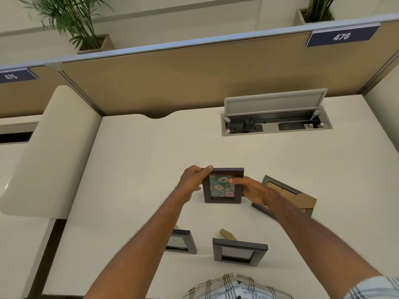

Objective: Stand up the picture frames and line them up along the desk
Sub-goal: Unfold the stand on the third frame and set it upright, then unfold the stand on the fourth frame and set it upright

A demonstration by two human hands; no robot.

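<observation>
A dark-framed picture of doughnuts (222, 186) stands upright in the middle of the white desk (140, 169), held from both sides. My left hand (193, 180) grips its top left corner and my right hand (251, 189) grips its right edge. Right of it a grey frame (287, 195) lies face down, its brown cardboard back and stand showing, partly hidden by my right arm. Nearer to me two grey frames stand upright: one (238, 251) with its brown stand visible behind it, the other (182, 241) partly hidden behind my left forearm.
An open cable box (276, 124) with its lid raised is set into the desk at the back right. A tan partition (194, 78) runs behind the desk, with a white side panel (51, 152) to the left. Potted plants stand beyond the partition.
</observation>
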